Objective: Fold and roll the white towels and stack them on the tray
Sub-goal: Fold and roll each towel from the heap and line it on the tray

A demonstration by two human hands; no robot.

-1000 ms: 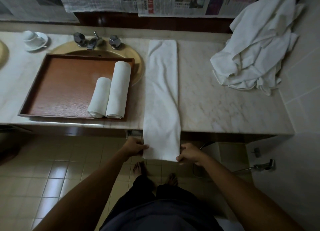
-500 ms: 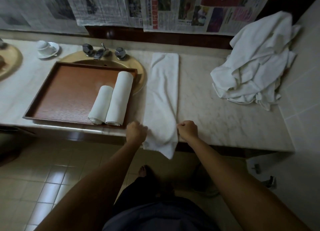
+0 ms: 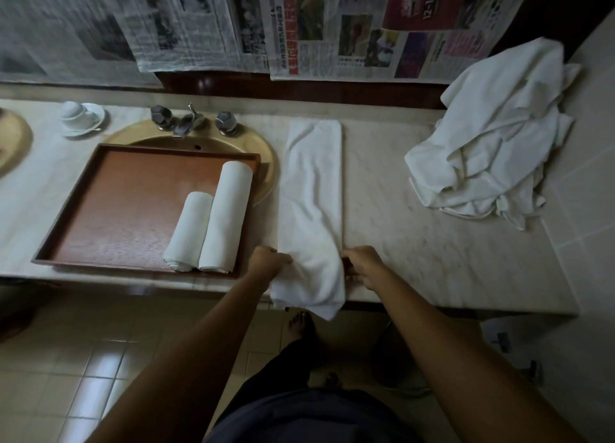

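Gripping the near end of a long folded white towel (image 3: 312, 206) at lower centre, the left hand (image 3: 268, 262) and right hand (image 3: 363, 265) pinch its side edges on the marble counter (image 3: 416, 236). Two rolled towels (image 3: 213, 224) lie side by side in the wooden tray (image 3: 109, 209) at left; a heap of unfolded towels (image 3: 492, 143) sits upper right.

You are viewing a dim, evenly underlit scene with heavy vignetting at the corners. Motion blur softens the newspapers (image 3: 186, 26); floor tiles (image 3: 100, 372) show pale glare.
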